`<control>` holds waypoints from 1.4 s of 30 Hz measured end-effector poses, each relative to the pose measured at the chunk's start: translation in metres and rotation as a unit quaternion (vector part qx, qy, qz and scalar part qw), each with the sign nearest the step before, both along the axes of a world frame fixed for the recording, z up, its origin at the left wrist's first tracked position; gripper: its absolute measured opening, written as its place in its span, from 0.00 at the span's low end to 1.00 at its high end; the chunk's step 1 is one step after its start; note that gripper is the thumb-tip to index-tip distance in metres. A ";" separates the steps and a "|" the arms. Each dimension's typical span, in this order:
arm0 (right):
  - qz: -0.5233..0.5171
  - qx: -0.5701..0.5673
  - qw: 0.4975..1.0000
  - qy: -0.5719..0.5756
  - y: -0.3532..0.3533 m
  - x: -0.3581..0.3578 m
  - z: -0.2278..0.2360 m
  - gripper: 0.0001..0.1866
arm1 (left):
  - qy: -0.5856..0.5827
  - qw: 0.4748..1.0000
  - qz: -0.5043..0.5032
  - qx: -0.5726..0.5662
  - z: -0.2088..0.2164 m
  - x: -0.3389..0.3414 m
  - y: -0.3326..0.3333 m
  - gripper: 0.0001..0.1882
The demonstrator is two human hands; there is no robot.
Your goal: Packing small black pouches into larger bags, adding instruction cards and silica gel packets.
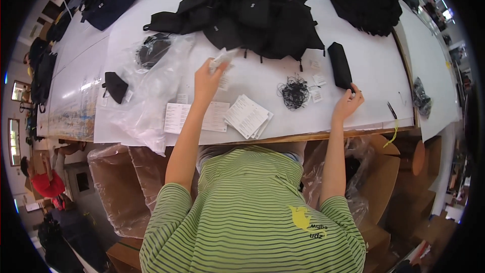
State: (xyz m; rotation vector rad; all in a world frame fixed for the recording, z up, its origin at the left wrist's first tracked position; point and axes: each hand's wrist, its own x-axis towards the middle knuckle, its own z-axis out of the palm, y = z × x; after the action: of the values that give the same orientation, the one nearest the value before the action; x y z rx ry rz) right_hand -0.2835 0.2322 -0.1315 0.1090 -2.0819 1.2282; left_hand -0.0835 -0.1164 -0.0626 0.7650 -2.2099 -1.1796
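Left hand [208, 78] is hovering over worktop [379, 103], pinching white wad [221, 59] | right hand [347, 104] is slanting outward, pinching black pouch [339, 64]

The table [376, 103] has good room to the right of the black pouch [339, 65], with a thin tool [392, 110] near the front edge. The right grip [348, 103] blocks the pouch's near end. Left of the pouch, small tags [317, 95] and tangled cords [293, 93] get in the way. There is an open spot between the cords and the left grip [207, 78], just past the cards [247, 116]. A big black pile [252, 15] blocks the far side. The clear bag [151, 86] takes up much of the left.
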 end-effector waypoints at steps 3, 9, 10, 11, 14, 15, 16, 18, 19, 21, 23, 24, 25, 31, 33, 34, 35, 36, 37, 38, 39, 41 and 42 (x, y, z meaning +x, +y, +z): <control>0.105 0.040 0.993 -0.037 -0.021 0.017 0.018 0.09 | -0.052 0.997 -0.056 -0.018 -0.025 -0.017 0.011 0.21; 0.214 0.215 0.942 -0.143 -0.079 0.016 0.041 0.06 | -0.109 0.958 -0.050 -0.259 -0.006 0.009 0.045 0.30; 0.212 0.281 0.918 -0.181 -0.088 0.011 0.038 0.06 | -0.154 0.960 -0.131 -0.193 -0.003 0.019 0.051 0.33; 0.208 0.345 0.889 -0.218 -0.094 0.008 0.035 0.06 | -0.175 0.954 -0.159 -0.186 -0.006 0.031 0.061 0.35; 0.229 0.397 0.851 -0.255 -0.111 0.009 0.036 0.06 | -0.185 0.953 -0.160 -0.181 -0.023 0.058 0.086 0.37; 0.230 0.398 0.851 -0.255 -0.112 0.008 0.032 0.06 | -0.176 0.957 -0.143 -0.183 -0.024 0.063 0.092 0.38; 0.229 0.408 0.852 -0.234 -0.112 0.007 0.028 0.06 | -0.177 0.960 -0.137 -0.169 -0.025 0.065 0.095 0.38; 0.229 0.420 0.852 -0.214 -0.112 0.006 0.025 0.06 | -0.159 0.961 -0.122 -0.189 -0.025 0.064 0.094 0.38; 0.246 0.391 0.864 -0.198 -0.111 0.006 0.026 0.07 | -0.140 0.962 -0.108 -0.210 -0.025 0.065 0.094 0.37; 0.264 0.363 0.875 -0.181 -0.112 0.008 0.038 0.08 | -0.132 0.960 -0.093 -0.229 -0.019 0.065 0.094 0.33; 0.320 0.196 0.909 -0.179 -0.111 0.020 0.085 0.10 | -0.128 0.958 -0.074 -0.246 -0.013 0.066 0.093 0.29; 0.336 0.131 0.918 -0.167 -0.110 0.028 0.112 0.10 | -0.158 0.955 -0.075 -0.240 -0.010 0.066 0.091 0.23; 0.349 0.065 0.922 -0.155 -0.108 0.036 0.138 0.10 | -0.188 0.951 -0.079 -0.234 -0.007 0.067 0.089 0.17; 0.503 -0.245 0.781 -0.279 -0.094 0.072 0.211 0.05 | -0.137 0.976 -0.101 0.136 0.019 0.061 0.079 0.10; 0.481 -0.183 0.786 -0.342 -0.101 0.068 0.198 0.05 | -0.045 0.967 -0.093 0.233 0.025 0.061 0.088 0.12; 0.483 -0.194 0.782 -0.343 -0.101 0.073 0.195 0.05 | 0.049 0.941 -0.082 0.324 0.030 0.059 0.093 0.15; 0.485 -0.192 0.781 -0.344 -0.104 0.081 0.192 0.05 | 0.050 0.941 -0.078 0.324 0.036 0.057 0.097 0.15; 0.496 -0.180 0.781 -0.333 -0.106 0.094 0.186 0.05 | 0.089 0.952 -0.085 0.278 0.044 0.058 0.104 0.18; 0.506 -0.169 0.783 -0.320 -0.109 0.105 0.179 0.05 | 0.128 0.960 -0.095 0.230 0.049 0.058 0.107 0.21; 0.506 -0.138 0.786 -0.328 -0.108 0.115 0.167 0.04 | 0.127 0.960 -0.092 0.230 0.050 0.060 0.110 0.21; 0.506 -0.108 0.787 -0.335 -0.109 0.123 0.159 0.04 | 0.148 0.949 -0.103 0.258 0.051 0.060 0.110 0.22; 0.502 -0.079 0.803 -0.313 -0.111 0.140 0.153 0.04 | 0.165 0.937 -0.112 0.286 0.054 0.064 0.110 0.23; 0.495 -0.049 0.818 -0.289 -0.113 0.148 0.152 0.04 | 0.138 0.924 -0.119 0.335 0.057 0.066 0.110 0.20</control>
State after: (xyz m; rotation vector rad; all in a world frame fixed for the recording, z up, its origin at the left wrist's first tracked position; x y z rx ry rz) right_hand -0.1354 0.1197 0.0209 0.9877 -2.5446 2.1840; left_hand -0.0179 -0.0065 -0.0058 0.5305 -1.6880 -2.0760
